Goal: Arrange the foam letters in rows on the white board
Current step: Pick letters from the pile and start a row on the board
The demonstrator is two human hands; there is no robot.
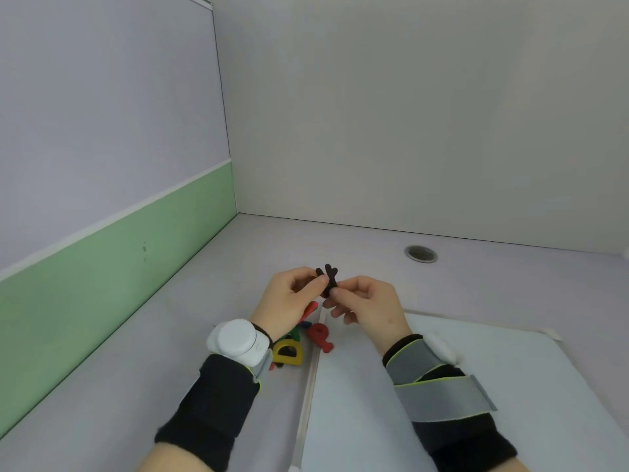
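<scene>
A dark brown foam letter point(327, 279), shaped like an X, is held up above the desk between both hands. My left hand point(289, 301) pinches its left side and my right hand point(369, 304) pinches its lower right. Below them a small pile of foam letters lies on the desk just left of the white board point(442, 403): a yellow D point(288, 352), a red letter point(320, 335) at the board's edge, and red, blue and green pieces partly hidden under my left wrist. The board's visible surface carries no letters apart from that red one.
A round grommet hole point(421, 253) sits in the desk at the back. A green and lilac partition point(112, 260) runs along the left, a pale wall closes the back. White sensor units are strapped to both wrists over dark sleeves.
</scene>
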